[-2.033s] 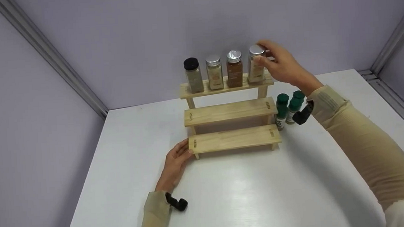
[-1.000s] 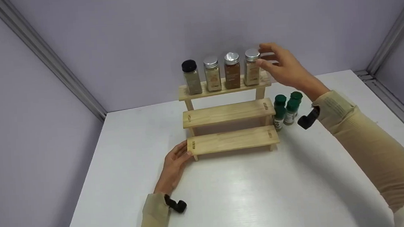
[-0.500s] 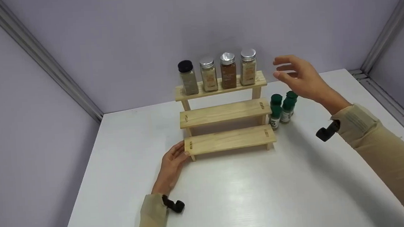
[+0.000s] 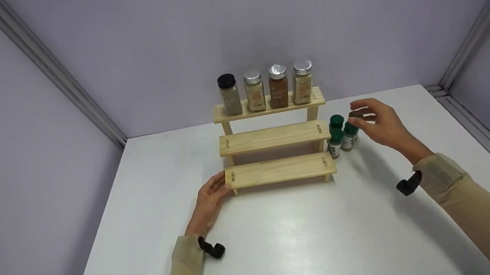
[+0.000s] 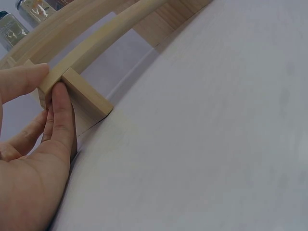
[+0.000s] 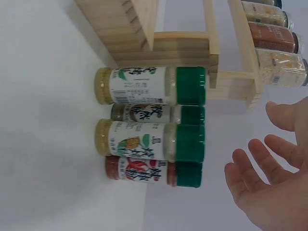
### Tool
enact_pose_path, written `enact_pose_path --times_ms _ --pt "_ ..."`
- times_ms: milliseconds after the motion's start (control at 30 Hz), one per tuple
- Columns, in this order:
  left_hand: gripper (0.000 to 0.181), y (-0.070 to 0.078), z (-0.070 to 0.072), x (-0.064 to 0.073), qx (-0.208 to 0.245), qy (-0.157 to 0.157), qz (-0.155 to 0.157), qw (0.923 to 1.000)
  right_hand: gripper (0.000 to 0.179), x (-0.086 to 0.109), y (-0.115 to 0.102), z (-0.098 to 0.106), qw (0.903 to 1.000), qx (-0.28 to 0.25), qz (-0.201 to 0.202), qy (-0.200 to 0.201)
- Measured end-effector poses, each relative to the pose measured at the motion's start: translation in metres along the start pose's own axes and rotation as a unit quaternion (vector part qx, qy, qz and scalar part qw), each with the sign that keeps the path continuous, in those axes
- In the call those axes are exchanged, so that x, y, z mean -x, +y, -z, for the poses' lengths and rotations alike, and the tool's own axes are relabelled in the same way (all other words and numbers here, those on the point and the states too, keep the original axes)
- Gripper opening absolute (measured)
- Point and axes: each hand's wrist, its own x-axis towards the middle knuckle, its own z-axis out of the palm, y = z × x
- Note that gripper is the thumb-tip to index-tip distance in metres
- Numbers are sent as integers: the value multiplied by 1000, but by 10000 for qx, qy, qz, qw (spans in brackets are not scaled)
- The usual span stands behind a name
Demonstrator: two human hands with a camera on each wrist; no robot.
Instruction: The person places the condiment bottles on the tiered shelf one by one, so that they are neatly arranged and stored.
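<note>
A three-step wooden rack stands on the table. My left hand holds the left end of its lowest shelf, thumb on top and fingers beneath, as the left wrist view shows. My right hand, fingers apart and loosely bent, hovers beside the green caps of several spice jars right of the rack. In the right wrist view nothing lies between the fingers and the caps stand just apart from them. One jar there has red contents. In the head view the hand partly hides the rear jars.
On the top shelf stand a black-capped jar, a brown spice jar and two pale silver-capped jars, one at the right. A wall rises close behind the rack. The white tabletop stretches in front.
My right hand has let go of the rightmost silver-capped jar on the top shelf, drawn right and come down towards the green-capped jars. My left hand has stayed on the rack.
</note>
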Motion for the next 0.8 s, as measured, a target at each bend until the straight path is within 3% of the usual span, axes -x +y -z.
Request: enact_pose_path --times_ms 333,800 --pt "61 -1 1 1 158 16 -34 9999 43 17 28 -21 9969 90 527 578" --pt "61 -2 0 2 259 1 -52 9997 42 16 36 -26 9975 295 252 592"
